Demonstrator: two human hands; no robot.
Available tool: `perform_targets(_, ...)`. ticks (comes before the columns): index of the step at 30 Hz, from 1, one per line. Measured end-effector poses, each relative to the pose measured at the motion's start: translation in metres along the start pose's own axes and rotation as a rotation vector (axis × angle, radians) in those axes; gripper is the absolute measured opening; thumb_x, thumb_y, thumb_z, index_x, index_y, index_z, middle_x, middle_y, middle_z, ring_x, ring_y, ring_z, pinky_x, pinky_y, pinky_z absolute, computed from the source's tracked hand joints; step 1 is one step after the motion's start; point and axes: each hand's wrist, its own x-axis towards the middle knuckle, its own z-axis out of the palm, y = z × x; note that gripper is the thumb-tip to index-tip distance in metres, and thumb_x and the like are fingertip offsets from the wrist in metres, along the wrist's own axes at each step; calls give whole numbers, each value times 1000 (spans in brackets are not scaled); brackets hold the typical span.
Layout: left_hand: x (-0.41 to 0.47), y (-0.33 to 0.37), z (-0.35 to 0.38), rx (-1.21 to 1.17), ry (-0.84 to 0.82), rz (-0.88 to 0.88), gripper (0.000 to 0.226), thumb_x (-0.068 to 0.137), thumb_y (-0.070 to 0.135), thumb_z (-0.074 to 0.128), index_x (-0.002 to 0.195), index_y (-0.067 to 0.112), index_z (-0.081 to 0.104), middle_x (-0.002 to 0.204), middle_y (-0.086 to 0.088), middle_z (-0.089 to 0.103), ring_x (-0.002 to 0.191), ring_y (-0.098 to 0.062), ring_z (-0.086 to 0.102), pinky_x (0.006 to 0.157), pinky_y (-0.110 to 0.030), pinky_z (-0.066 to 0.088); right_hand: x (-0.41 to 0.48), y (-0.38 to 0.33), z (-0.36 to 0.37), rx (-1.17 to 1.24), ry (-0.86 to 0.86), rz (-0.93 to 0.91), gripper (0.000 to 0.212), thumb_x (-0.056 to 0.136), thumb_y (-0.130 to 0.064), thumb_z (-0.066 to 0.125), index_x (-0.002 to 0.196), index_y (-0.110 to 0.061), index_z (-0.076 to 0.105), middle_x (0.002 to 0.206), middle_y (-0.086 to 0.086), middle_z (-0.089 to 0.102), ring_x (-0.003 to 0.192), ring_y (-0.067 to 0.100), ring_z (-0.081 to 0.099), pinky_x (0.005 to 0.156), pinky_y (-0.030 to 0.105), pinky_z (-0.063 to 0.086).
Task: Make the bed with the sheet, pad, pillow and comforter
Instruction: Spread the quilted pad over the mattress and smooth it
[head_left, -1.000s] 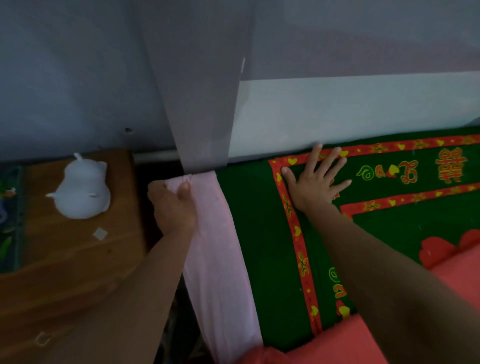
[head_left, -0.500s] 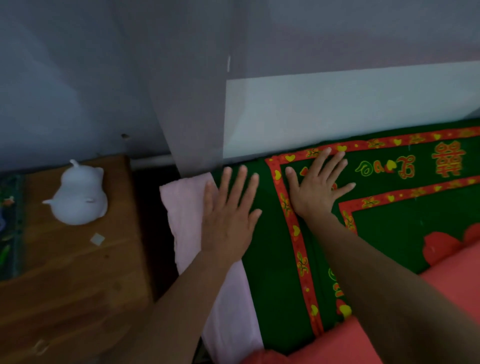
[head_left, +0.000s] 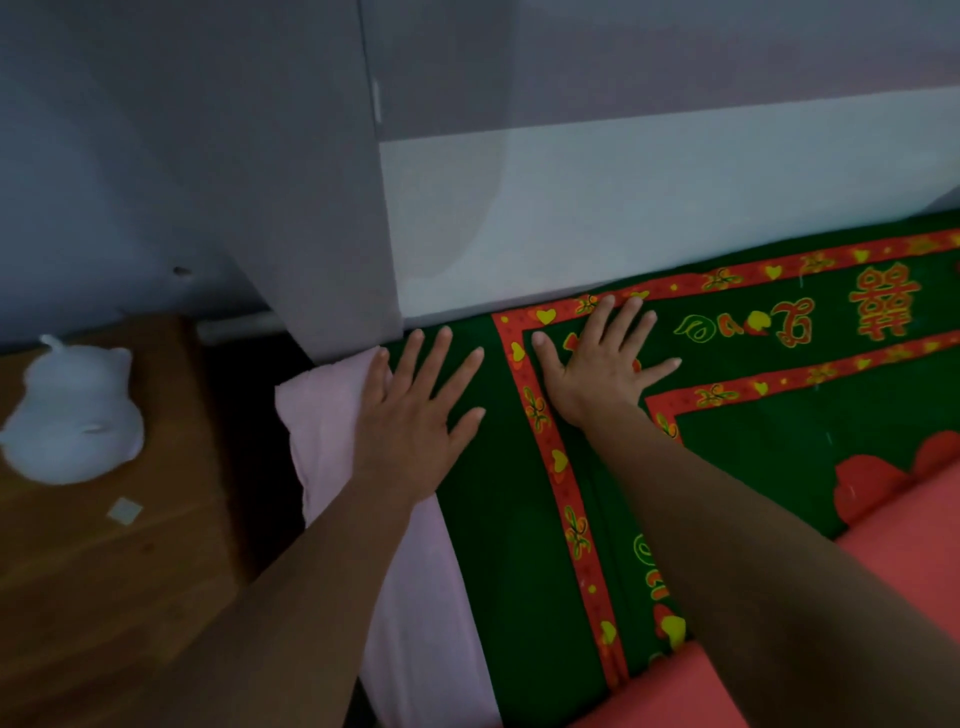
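Note:
A dark green sheet with a red patterned border covers the bed's corner. Under its left edge shows a pale pink pad. My left hand lies flat with spread fingers across the pink edge and the green sheet. Just right of it, my right hand presses flat on the sheet, inside the red border near the wall. A salmon-red cover lies at the lower right, over the sheet.
A wooden nightstand stands left of the bed with a white cat-shaped figure on it. A dark gap separates it from the bed. A sheer net curtain hangs at the corner before the grey wall.
One second ago my left hand gripped the pink corner. It has let go and now lies flat on the pad and sheet. My right hand stays flat on the sheet.

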Motion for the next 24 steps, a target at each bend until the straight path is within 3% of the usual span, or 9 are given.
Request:
perform_targets(4, 7, 2, -7, -32, -10, -11, 58, 93, 59, 17, 148, 38, 22, 155, -4, 28, 141, -29, 28, 110, -50, 19, 2, 2, -1, 25, -4, -4, 101, 80, -83, 7, 150, -13, -16, 156, 12, -25, 143, 32, -25, 102, 75, -8)
perform_targets(6, 15, 0, -20, -70, -11, -66, 62, 92, 56, 14, 145, 29, 32, 146, -6, 42, 130, -30, 41, 101, -47, 27, 1, 4, -6, 61, -11, -23, 100, 81, -82, 9, 150, -14, -16, 156, 11, -27, 143, 31, -26, 102, 74, -11)
perform_targets(8, 23, -5, -37, -136, -7, -164, 62, 93, 52, 13, 126, 14, 50, 123, -11, 59, 110, -32, 52, 90, -43, 34, -4, 9, -12, 101, -8, -53, 95, 84, -78, 14, 150, -16, -16, 156, 11, -27, 143, 31, -26, 102, 71, -12)
perform_targets(10, 29, -9, -46, -103, -31, -214, 51, 99, 45, 21, 107, 9, 55, 106, -15, 64, 98, -33, 54, 85, -40, 33, -9, 15, -16, 133, 13, -84, 87, 89, -72, 19, 152, -20, -12, 157, 10, -22, 144, 30, -23, 105, 69, -11)
perform_targets(14, 35, -9, -61, 11, -148, -174, 37, 99, 42, 37, 105, 10, 56, 111, -13, 60, 106, -31, 49, 89, -38, 28, -18, 22, -29, 179, 35, -125, 73, 96, -60, 24, 153, -24, -4, 160, 8, -14, 147, 28, -15, 108, 67, -4)
perform_targets(17, 41, -8, -73, -68, -208, -183, 37, 94, 41, 51, 110, 9, 55, 116, -15, 57, 110, -33, 52, 91, -38, 34, -22, 27, -36, 185, 47, -148, 69, 98, -56, 26, 153, -25, -2, 160, 7, -12, 147, 28, -12, 108, 68, -1)
perform_targets(24, 37, -10, -72, 0, 25, -60, 13, 85, 9, 65, 89, 1, 56, 94, -21, 55, 84, -39, 56, 75, -42, 38, -25, 35, -36, 161, 69, -191, 71, 97, -59, 23, 151, -31, -13, 158, 4, -24, 144, 31, -23, 104, 71, -4)
